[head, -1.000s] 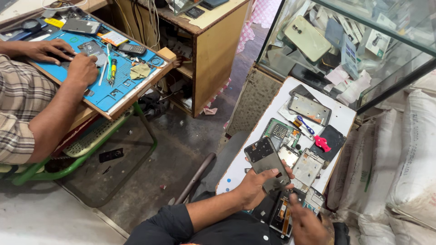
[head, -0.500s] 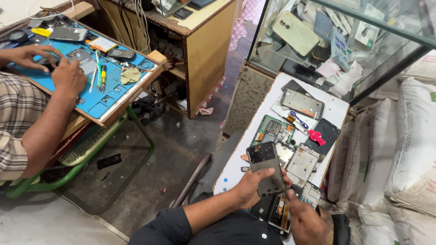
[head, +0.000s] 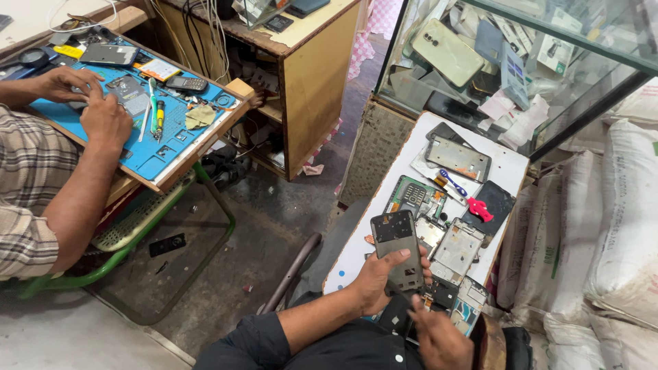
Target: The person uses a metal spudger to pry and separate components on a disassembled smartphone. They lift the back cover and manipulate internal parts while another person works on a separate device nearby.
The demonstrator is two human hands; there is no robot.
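My left hand [head: 380, 279] grips a dark phone frame [head: 395, 247] from below and holds it upright over the near end of a white table [head: 510, 166]. My right hand [head: 439, 336] sits just below and to the right of it, fingers curled over small dark parts at the table's near edge; whether it holds anything I cannot tell. Several opened phone frames [head: 458, 250] and a green circuit board [head: 413, 198] lie on the table beyond my hands. A red tool [head: 480, 210] rests on a black panel [head: 491, 203].
At the left another person [head: 48, 185] in a checked shirt works with both hands on a blue mat [head: 179, 130] strewn with tools and phones. A wooden desk [head: 308, 68] stands behind. A glass cabinet [head: 507, 62] holds phone parts. White sacks [head: 617, 226] line the right.
The phone frame in my left hand has risen and turned more upright. My right hand has shifted closer beneath it. The other person's hands have moved on the mat.
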